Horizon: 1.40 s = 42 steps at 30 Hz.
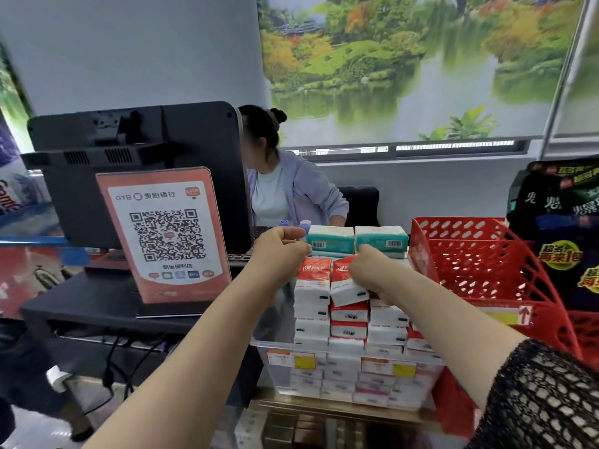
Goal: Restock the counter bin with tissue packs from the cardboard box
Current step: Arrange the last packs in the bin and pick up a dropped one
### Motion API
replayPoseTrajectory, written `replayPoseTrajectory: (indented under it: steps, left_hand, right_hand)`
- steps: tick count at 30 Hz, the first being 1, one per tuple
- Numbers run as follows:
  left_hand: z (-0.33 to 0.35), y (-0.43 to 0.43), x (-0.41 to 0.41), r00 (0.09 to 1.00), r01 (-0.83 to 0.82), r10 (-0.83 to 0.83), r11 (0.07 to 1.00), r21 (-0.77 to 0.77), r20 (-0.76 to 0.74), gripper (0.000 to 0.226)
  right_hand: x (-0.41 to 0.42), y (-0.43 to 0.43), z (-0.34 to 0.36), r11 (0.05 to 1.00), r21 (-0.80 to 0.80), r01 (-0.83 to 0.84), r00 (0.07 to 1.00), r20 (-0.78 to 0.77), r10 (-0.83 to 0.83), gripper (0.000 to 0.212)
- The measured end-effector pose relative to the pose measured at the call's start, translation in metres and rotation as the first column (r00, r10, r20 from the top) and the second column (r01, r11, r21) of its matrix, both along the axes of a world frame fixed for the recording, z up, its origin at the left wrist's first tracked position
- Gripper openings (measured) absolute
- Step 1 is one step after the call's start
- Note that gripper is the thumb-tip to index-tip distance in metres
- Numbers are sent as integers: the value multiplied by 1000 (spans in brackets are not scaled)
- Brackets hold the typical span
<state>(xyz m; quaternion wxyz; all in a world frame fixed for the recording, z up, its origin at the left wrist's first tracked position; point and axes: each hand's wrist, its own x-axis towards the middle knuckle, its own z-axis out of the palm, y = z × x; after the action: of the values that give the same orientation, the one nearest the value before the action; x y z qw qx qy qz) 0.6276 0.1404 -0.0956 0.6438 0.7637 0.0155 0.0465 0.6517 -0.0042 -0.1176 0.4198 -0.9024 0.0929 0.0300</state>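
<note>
**Right hand grips tissue pack atop counter bin**

Right hand [368, 270] curls tight round a red-and-white tissue pack [347, 285], holding it tilted on top of the stacks [343, 322] that fill the clear bin [275, 364] at the counter's front. Left hand [280, 254], fingers curled narrow, sits against the top left corner of an upright pack [312, 280] just beside the tilted one; whether it pinches that pack can't be told. Red-and-white packs stand in rows well above the bin's rim, w/ more showing through its clear wall behind orange-and-yellow price labels [389, 367]. Two teal packs [330, 239] lie side by side at the back of the pile, barcodes facing the camera. A black net sleeve [544, 400] covers the right upper arm; both forearms are bare.

Just right of the bin, red baskets [470, 254] stand tilted, the near one touching the pile's right side. Left of the bin, an orange QR sign [165, 234] leans in front of a dark monitor [139, 176] seen from behind. Bkgd: a person [285, 189] in a lilac jacket sits behind the counter, btwn monitor and baskets, under a blind [405, 66] printed w/ a lake and trees. A black bag [557, 196] w/ yellow lettering stands at far right
</note>
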Motion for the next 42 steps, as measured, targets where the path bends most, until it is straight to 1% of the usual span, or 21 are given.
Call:
replayPoseTrajectory:
  steps: [5,8,10,12,15,19,23,25,30,32,34,38,42]
  left_hand:
    - [1,-1,2,1000,17,-17,1000,16,9,23]
    - [-2,1,4,1000,5,-5,999,35,12,22]
    - [-5,2,7,1000,-11,11,999,36,9,20]
    - [-9,1,12,1000,-16,16,999,30,-24,17]
    - [-20,0,19,991,-12,20,998,59,-136,12]
    - [-33,-5,23,964,-20,46,995,100,-261,25]
    - [-41,-7,30,946,-52,91,990,129,-312,28]
    - [-43,-7,33,940,-55,102,987,152,-326,30]
    - [-47,-11,34,964,-22,44,996,87,-264,33]
    - [-50,-11,34,961,-15,29,998,53,-276,25]
    - [-50,-12,33,945,-22,21,1000,1,-326,13]
    - [-49,-14,32,940,-15,14,1000,0,-341,12]
    - [-47,-12,36,941,-10,19,1000,28,-339,8]
  right_hand:
    - [-7,1,0,981,-192,36,999,41,-29,45]
    - [-9,2,-2,963,-264,51,997,66,-34,48]
    - [-10,2,-4,958,-283,46,997,73,-27,48]
    - [-10,1,-5,958,-284,45,996,83,-22,48]
    - [-11,0,-7,961,-273,41,994,111,-11,48]
    - [-14,-5,-9,968,-251,31,979,203,21,44]
    - [-18,-12,-11,967,-246,-62,962,244,124,46]
    - [-20,-13,-14,968,-235,-89,958,247,148,45]
    - [-17,-12,-21,975,-192,-112,952,262,161,42]
    - [-16,-13,-22,975,-195,-110,950,267,161,41]
    - [-14,-14,-24,973,-206,-107,949,271,162,40]
    - [-14,-18,-24,976,-201,-85,948,284,141,40]
    - [-17,-42,-16,991,-137,-9,929,366,59,37]
